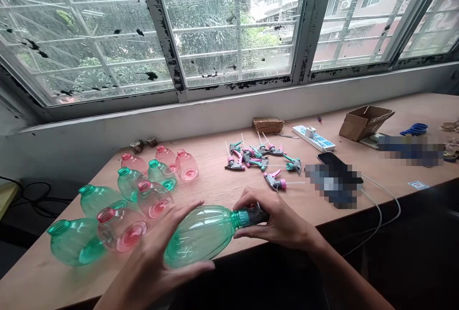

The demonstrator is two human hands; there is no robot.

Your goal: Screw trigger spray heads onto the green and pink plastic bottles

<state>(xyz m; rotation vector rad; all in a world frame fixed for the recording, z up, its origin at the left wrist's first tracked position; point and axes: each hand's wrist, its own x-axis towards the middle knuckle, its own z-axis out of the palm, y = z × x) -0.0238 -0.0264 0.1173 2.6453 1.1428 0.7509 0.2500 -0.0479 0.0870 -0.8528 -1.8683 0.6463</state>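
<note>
A clear green spray bottle lies on its side between my hands, over the table's front edge, its neck pointing right. My left hand wraps round the bottle's wide base, thumb below and fingers above. At the neck, my right hand grips the dark trigger sprayer head with its green collar, which sits on the bottle's mouth. Part of the sprayer is hidden by my right fingers. To the left stand several green bottles and pink bottles with bare mouths.
Loose trigger sprayers with thin tubes lie in a pile mid-table; one pink-collared sprayer lies closer. Behind are a small cardboard box and a power strip. Further right are a phone, an open carton and white cables.
</note>
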